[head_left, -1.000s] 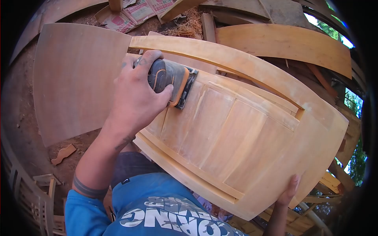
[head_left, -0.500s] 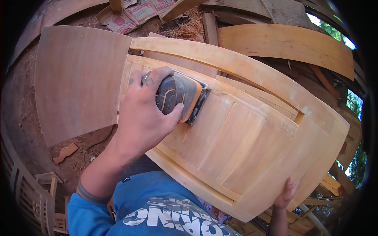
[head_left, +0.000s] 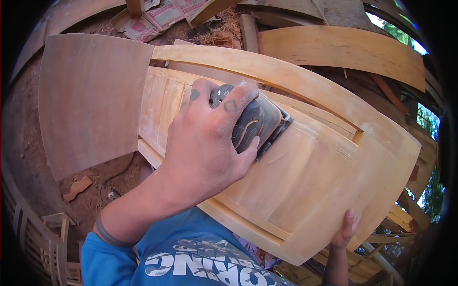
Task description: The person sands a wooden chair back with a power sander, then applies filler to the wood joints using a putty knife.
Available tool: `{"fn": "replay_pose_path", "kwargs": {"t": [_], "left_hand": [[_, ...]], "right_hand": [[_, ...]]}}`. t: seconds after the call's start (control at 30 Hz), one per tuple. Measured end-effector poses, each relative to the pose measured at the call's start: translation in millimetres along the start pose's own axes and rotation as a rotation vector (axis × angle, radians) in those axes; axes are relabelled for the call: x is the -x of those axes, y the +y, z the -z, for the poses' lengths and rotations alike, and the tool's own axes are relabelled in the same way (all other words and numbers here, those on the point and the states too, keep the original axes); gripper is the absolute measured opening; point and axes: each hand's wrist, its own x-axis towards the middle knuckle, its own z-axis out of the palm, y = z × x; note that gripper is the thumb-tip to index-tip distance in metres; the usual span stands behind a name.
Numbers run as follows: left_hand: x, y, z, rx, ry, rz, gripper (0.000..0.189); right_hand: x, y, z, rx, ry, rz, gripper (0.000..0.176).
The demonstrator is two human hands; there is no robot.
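Observation:
My left hand [head_left: 205, 133] is wrapped over a palm sander [head_left: 248, 125], black and grey with an orange trim line, its thumb on the near side. The sander's square pad rests on a pale curved wooden panel [head_left: 305, 176] with framed inner boards and a long slot along its far and near sides. At the panel's near right edge, my right hand [head_left: 346, 231] grips it, thumb on top, with the other fingers mostly hidden underneath. Whitish dust streaks the wood around the sander.
A plain curved board [head_left: 95, 100] stands at the panel's left end. Another curved plank [head_left: 343, 52] lies behind, with wood shavings [head_left: 222, 33] and a torn printed carton [head_left: 167, 19] nearby. A slatted wooden frame [head_left: 38, 238] stands lower left, near a cord [head_left: 117, 176].
My left hand has slid the sander rightward along the panel, uncovering the boards at its left end. My right hand keeps its hold on the edge. The whole view has shifted slightly.

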Motion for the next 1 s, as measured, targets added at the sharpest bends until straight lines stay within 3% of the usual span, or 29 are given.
{"fn": "replay_pose_path", "kwargs": {"t": [0.3,0.37,0.6,0.7,0.77,0.8,0.9,1.0], "left_hand": [[31,-45,6,-0.059,0.069,0.239,0.054],[39,-55,6,-0.045,0.082,0.296,0.055],[64,-68,6,-0.065,0.071,0.348,0.056],[74,-71,4,-0.062,0.065,0.366,0.056],[80,-71,3,-0.06,0.058,0.373,0.056],[84,-70,3,-0.058,0.051,0.367,0.057],[97,-63,1,-0.043,0.034,0.331,0.06],[102,-54,-2,-0.019,0.035,0.26,0.061]], "right_hand": [[3,3,4,-0.01,0.03,-0.033,0.07],[2,6,4,0.017,0.03,0.014,0.062],[2,4,3,0.007,0.043,0.005,0.058],[2,1,2,0.015,0.026,-0.029,0.071],[2,1,1,0.04,0.03,0.005,0.062],[2,2,1,0.052,0.032,0.022,0.058],[1,-1,2,0.087,0.023,-0.015,0.071],[2,-6,-3,0.079,0.019,-0.02,0.068]]}}
